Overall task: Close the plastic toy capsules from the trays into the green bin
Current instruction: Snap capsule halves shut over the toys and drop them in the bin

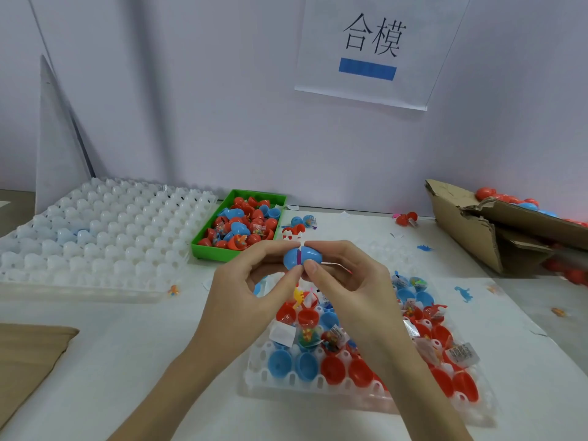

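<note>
It looked like a small toy-packing workstation. A white desk (127, 345) stood against a plain partition bearing a printed paper sign (369, 49). White moulded trays (95, 237) of capsule halves, a green bin (219, 253) of red and blue capsules, and a torn cardboard box (477, 230) holding more showed the batch work.

Both hands (321, 281) and forearms are bare, with short, unpainted nails.
</note>
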Demonstrator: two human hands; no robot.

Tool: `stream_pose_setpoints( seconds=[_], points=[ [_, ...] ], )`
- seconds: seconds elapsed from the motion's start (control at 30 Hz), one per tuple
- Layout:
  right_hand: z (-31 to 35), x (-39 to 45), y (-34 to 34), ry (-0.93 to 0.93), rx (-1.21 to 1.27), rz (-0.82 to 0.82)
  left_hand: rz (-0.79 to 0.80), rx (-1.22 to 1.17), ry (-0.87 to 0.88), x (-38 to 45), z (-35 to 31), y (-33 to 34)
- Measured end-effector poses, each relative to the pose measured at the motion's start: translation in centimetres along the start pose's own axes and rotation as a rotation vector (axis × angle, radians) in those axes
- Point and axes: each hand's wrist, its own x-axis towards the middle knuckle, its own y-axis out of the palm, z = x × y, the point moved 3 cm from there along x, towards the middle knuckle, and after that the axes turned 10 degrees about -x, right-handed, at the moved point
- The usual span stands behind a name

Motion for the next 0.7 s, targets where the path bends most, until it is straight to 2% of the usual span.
stream_pose_setpoints(
  seconds=[0.13,0.27,0.4,0.53,0.7],
  points=[
    [0.01,-0.06,-0.16,0.016,0.042,0.023,-0.023,-0.053,-0.006,0.08,-0.11,-0.02],
    [0.22,-0.26,0.33,-0.031,-0.025,0.044,-0.065,0.077,0.025,-0.36,0.15,0.23],
    [0.12,-0.30,0.43,-0.031,0.011,0.040,-0.065,0.169,0.099,-0.48,-0.07,0.35],
    [0.31,-0.20,0.01,-0.001,0.074,0.020,0.006,0.014,0.086,-0.30,-0.61,0.30],
    [0.63,-0.29,-0.35,-0.008,0.113,0.053,-0.055,-0.073,0.047,0.07,-0.51,-0.37]
  ],
)
